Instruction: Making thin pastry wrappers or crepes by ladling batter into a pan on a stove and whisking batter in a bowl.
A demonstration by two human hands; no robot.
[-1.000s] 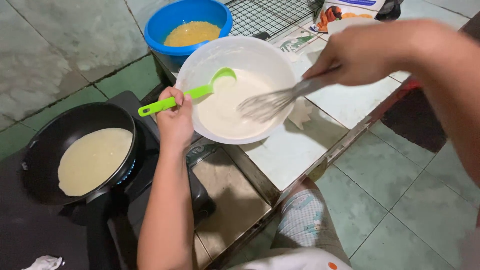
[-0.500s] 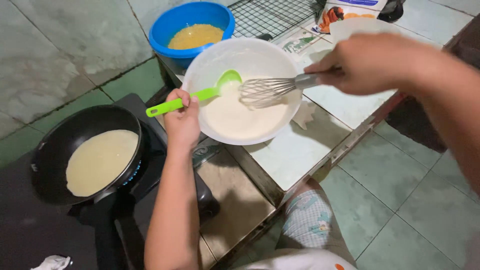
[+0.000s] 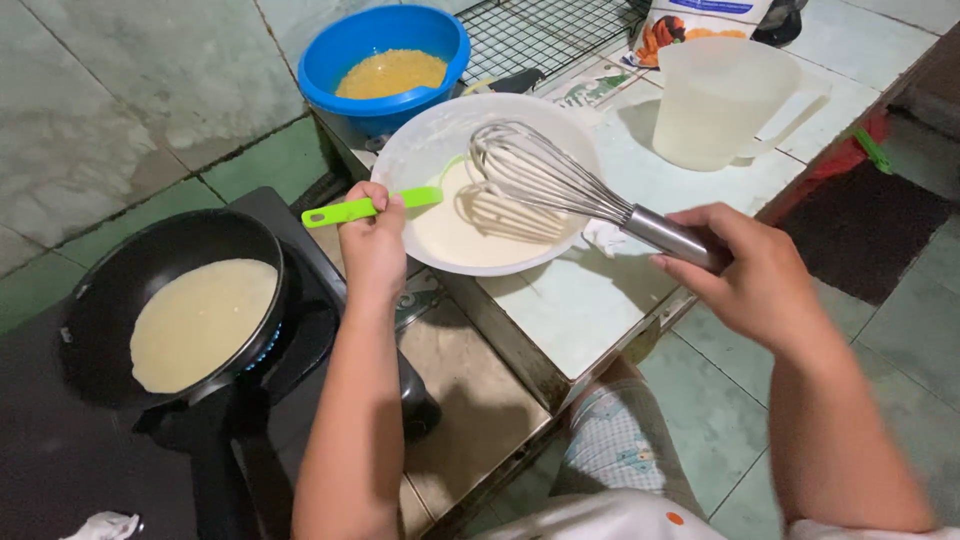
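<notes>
Left hand (image 3: 373,240) is closed around the green ladle (image 3: 372,207) handle at the near rim of the white bowl (image 3: 420,140); the ladle's scoop end dips into the batter (image 3: 450,235) inside. Right hand (image 3: 745,275) is wrapped around the metal handle of the whisk (image 3: 545,180); the wire head is lifted clear of the batter surface, tilted over the bowl, with batter clinging to the wires.

The bowl sits on a tiled counter (image 3: 570,310). Behind it: a blue bowl (image 3: 350,55) with yellow liquid, touching or just beside the white bowl's far rim. A wire rack (image 3: 540,35) lies further back. A clear jug (image 3: 720,100) stands to the right of the bowl, apart from it.

Left of the counter: a black pan (image 3: 110,290) on a burner, a thin pale pancake (image 3: 200,320) covering most of its base.
</notes>
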